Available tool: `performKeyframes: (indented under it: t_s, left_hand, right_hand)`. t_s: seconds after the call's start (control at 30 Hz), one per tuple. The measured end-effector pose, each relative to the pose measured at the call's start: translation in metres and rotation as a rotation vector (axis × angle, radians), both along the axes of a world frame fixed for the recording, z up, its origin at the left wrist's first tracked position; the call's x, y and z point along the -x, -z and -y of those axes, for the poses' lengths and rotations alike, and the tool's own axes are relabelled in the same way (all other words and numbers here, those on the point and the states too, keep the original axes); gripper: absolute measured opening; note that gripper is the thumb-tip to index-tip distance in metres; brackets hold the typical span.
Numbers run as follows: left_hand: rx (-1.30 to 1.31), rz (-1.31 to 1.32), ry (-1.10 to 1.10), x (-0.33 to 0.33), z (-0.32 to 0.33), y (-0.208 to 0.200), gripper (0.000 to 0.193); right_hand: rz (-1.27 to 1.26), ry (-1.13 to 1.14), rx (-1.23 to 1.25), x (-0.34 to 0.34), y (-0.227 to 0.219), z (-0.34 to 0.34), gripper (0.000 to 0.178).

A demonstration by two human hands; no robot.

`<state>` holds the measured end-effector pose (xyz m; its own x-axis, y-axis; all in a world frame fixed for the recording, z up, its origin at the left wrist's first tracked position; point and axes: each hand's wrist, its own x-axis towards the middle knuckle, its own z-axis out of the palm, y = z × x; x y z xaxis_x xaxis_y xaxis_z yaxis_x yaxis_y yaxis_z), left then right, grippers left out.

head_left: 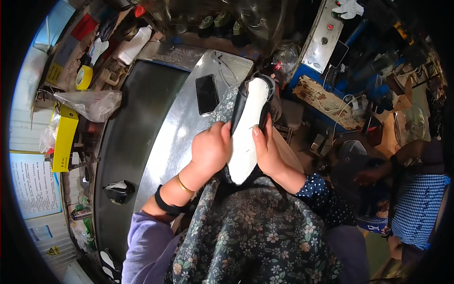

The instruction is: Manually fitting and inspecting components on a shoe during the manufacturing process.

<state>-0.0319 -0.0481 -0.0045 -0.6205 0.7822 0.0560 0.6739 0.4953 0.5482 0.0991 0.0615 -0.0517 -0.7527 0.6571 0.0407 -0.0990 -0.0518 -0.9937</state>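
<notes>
Head view, white-bottomed shoe, held between left fingers and right fingers

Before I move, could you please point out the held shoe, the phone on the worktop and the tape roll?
Held shoe (246, 136), head view: middle of its white surface.
Phone (207, 95), head view: its dark screen.
Tape roll (88, 77), head view: its yellow outer band.

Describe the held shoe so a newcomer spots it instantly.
Find the shiny metal tabletop left of centre. Near its right side, the left hand and right hand hold a dark shoe. Its white underside faces the camera, unlike the black phone nearby.
</notes>
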Motion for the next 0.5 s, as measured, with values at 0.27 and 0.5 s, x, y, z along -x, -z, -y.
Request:
performKeyframes:
  t_s: [0.27,0.5]
  left_hand:
    - [-0.615,0.64,-0.08,0.008,-0.025,0.032,0.022]
    - [-0.56,1.468,0.155,0.034,-0.069,-0.009,0.053]
  right_hand:
    - [-0.07,-0.032,-0.22,-0.01,0.008,-0.004,0.075]
    - [0.073,-0.322,-0.382,-0.042,-0.005,0.004,0.083]
